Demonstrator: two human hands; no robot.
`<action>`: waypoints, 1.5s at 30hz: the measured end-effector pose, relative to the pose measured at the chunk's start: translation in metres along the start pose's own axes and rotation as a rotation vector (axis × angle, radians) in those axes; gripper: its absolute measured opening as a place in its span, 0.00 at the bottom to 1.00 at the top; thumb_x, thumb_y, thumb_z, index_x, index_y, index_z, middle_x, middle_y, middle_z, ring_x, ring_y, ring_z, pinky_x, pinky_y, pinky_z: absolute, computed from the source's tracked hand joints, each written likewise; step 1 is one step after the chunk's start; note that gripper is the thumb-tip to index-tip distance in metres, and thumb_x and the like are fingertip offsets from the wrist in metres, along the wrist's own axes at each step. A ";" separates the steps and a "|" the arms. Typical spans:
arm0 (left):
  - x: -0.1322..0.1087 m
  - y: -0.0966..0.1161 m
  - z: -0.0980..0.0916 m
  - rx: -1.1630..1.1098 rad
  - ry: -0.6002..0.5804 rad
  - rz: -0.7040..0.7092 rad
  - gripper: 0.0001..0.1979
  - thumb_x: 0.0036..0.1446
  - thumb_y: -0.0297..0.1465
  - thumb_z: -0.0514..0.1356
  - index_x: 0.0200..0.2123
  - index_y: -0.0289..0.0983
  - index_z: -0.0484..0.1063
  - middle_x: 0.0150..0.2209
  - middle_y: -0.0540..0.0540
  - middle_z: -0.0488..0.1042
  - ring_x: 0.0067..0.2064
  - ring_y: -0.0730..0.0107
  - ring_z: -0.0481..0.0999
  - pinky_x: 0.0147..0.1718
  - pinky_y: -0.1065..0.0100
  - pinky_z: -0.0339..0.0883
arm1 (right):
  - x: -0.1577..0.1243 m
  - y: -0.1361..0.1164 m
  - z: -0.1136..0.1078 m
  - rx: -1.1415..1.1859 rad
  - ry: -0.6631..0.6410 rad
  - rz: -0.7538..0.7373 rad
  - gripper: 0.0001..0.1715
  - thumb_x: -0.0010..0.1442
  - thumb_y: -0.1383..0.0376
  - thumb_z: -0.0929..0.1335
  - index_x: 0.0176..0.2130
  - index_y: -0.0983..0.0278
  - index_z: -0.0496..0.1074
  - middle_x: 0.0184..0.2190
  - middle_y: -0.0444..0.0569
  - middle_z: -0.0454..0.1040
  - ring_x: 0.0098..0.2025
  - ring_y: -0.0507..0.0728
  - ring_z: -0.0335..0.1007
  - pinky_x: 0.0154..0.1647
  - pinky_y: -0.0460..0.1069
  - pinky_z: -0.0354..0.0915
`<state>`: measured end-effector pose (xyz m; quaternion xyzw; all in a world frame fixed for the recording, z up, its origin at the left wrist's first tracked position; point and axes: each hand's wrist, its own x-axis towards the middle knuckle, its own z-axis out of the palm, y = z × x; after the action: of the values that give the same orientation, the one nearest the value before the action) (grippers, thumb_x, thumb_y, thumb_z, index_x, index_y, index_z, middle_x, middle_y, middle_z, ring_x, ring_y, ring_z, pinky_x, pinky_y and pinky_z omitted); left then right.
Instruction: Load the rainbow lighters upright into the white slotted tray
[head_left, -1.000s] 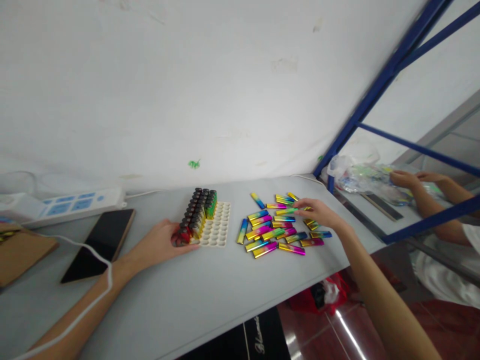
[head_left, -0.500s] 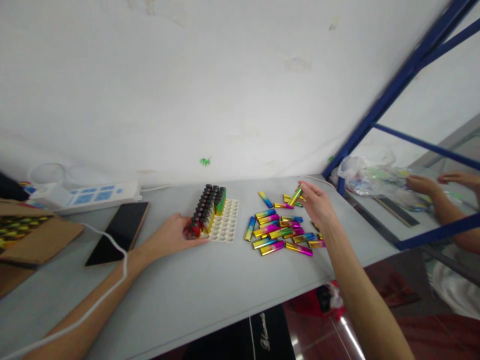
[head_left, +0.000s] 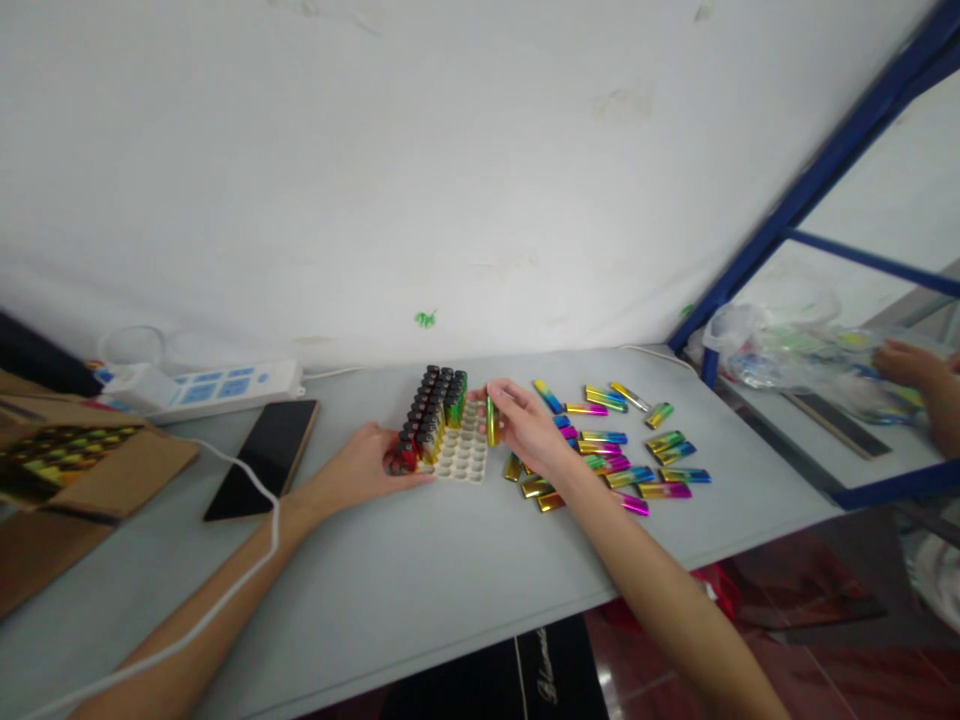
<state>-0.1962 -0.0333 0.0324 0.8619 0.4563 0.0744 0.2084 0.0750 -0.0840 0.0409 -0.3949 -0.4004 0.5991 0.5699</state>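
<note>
A white tray (head_left: 463, 462) with rows of round holes stands on the table, its left part filled with upright black-topped lighters (head_left: 435, 405). My left hand (head_left: 367, 462) is closed around the tray's left front corner, beside red lighters (head_left: 401, 455). At the tray's right edge, my right hand (head_left: 523, 420) pinches one shiny green-gold lighter sleeve (head_left: 492, 420), held upright. Whether the sleeve touches the tray I cannot tell. To the right lie several loose metallic sleeves (head_left: 604, 438) in gold, blue and magenta, partly hidden behind my right hand and forearm.
On the left are a black phone (head_left: 262, 460), a white power strip (head_left: 225, 390) and an open cardboard box (head_left: 112, 470). A white cable (head_left: 262, 490) crosses above my left forearm. Right, behind a blue metal frame (head_left: 757, 260), another person's hand (head_left: 911, 365) is near plastic bags (head_left: 780, 350).
My right hand has moved left from the loose sleeves to the tray, carrying the green-gold sleeve, now turned upright. My left hand stays at the tray. The view has shifted slightly.
</note>
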 end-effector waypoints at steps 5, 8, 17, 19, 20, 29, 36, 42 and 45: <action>0.002 0.000 0.001 0.008 -0.012 -0.011 0.30 0.48 0.64 0.67 0.25 0.43 0.71 0.29 0.43 0.79 0.39 0.50 0.78 0.40 0.58 0.70 | -0.013 0.008 0.006 -0.103 -0.110 0.074 0.40 0.57 0.28 0.77 0.45 0.54 0.67 0.21 0.31 0.62 0.19 0.50 0.53 0.19 0.45 0.51; 0.002 0.000 0.000 0.020 -0.007 -0.020 0.29 0.48 0.64 0.67 0.25 0.43 0.72 0.30 0.42 0.80 0.39 0.50 0.79 0.40 0.59 0.70 | -0.017 0.011 0.011 -0.183 -0.058 0.055 0.40 0.58 0.26 0.76 0.44 0.54 0.69 0.21 0.31 0.52 0.20 0.49 0.43 0.20 0.46 0.43; 0.001 0.000 -0.001 0.033 -0.022 -0.003 0.28 0.51 0.62 0.68 0.28 0.41 0.77 0.31 0.44 0.81 0.37 0.55 0.78 0.42 0.60 0.72 | -0.020 0.020 0.015 -0.661 0.107 -0.158 0.35 0.67 0.36 0.67 0.24 0.57 0.57 0.23 0.39 0.52 0.29 0.52 0.49 0.30 0.50 0.46; 0.001 0.001 -0.001 0.034 -0.014 -0.002 0.28 0.51 0.61 0.68 0.28 0.42 0.77 0.31 0.44 0.81 0.37 0.54 0.79 0.41 0.60 0.72 | -0.020 0.020 0.015 -0.701 0.134 -0.175 0.31 0.66 0.41 0.66 0.24 0.57 0.57 0.23 0.39 0.52 0.29 0.52 0.48 0.31 0.50 0.46; 0.001 0.001 -0.001 0.038 -0.014 -0.002 0.28 0.51 0.61 0.68 0.28 0.42 0.76 0.31 0.44 0.81 0.38 0.54 0.79 0.41 0.60 0.72 | -0.020 0.020 0.016 -0.713 0.142 -0.177 0.29 0.65 0.42 0.65 0.24 0.57 0.57 0.23 0.39 0.52 0.29 0.52 0.49 0.31 0.50 0.46; 0.001 0.002 -0.001 0.038 -0.005 -0.018 0.28 0.50 0.62 0.68 0.25 0.43 0.72 0.29 0.44 0.78 0.37 0.52 0.78 0.41 0.59 0.70 | -0.020 0.020 0.014 -0.750 0.147 -0.195 0.28 0.66 0.43 0.66 0.25 0.57 0.58 0.23 0.39 0.57 0.29 0.53 0.53 0.32 0.50 0.48; 0.002 0.002 0.000 0.016 -0.022 0.007 0.27 0.52 0.61 0.68 0.26 0.43 0.72 0.29 0.45 0.79 0.36 0.55 0.78 0.40 0.60 0.70 | -0.019 0.018 0.008 -0.766 0.015 -0.218 0.26 0.77 0.42 0.65 0.36 0.57 0.67 0.27 0.41 0.72 0.31 0.56 0.68 0.35 0.50 0.61; 0.002 -0.002 0.004 0.028 0.008 0.009 0.28 0.51 0.61 0.71 0.25 0.43 0.71 0.27 0.46 0.78 0.36 0.54 0.78 0.39 0.61 0.70 | -0.017 0.015 -0.001 -1.016 -0.007 -0.494 0.27 0.81 0.46 0.65 0.35 0.59 0.71 0.36 0.50 0.79 0.38 0.59 0.74 0.43 0.51 0.67; 0.001 -0.001 0.004 0.019 0.013 0.011 0.28 0.51 0.61 0.71 0.25 0.43 0.70 0.28 0.46 0.78 0.36 0.55 0.78 0.39 0.61 0.69 | -0.013 0.018 -0.001 -1.153 0.045 -0.559 0.26 0.83 0.48 0.64 0.36 0.59 0.72 0.32 0.49 0.77 0.33 0.58 0.71 0.39 0.51 0.63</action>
<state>-0.1947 -0.0332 0.0282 0.8657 0.4538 0.0767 0.1968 0.0699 -0.0978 0.0243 -0.5312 -0.7342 0.1082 0.4088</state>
